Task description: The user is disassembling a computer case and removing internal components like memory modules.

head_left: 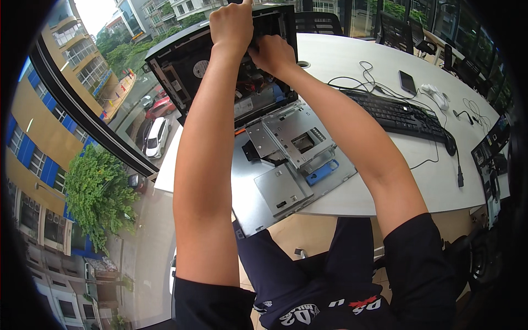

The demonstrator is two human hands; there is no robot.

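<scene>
An open black computer case (165, 77) stands on the table with its inside facing me. My left hand (231, 27) is up at the case's top edge, its fingers closed; a dark thing shows just above it, cut off by the picture's edge. My right hand (275, 54) reaches into the upper right part of the case, fingers curled, and what they grip is hidden. Below both hands, wiring and a silver drive (243, 104) show inside. In front of the case lies a silver metal side panel (247, 203), carrying a drive bracket (300, 140) and a blue plastic latch (323, 172).
Right of the case are a black keyboard (396, 114), a black mouse (450, 146), a phone (407, 82), a white cable bundle (437, 96) and loose black cables. A window borders the table on the left. Chairs (396, 33) stand beyond the table.
</scene>
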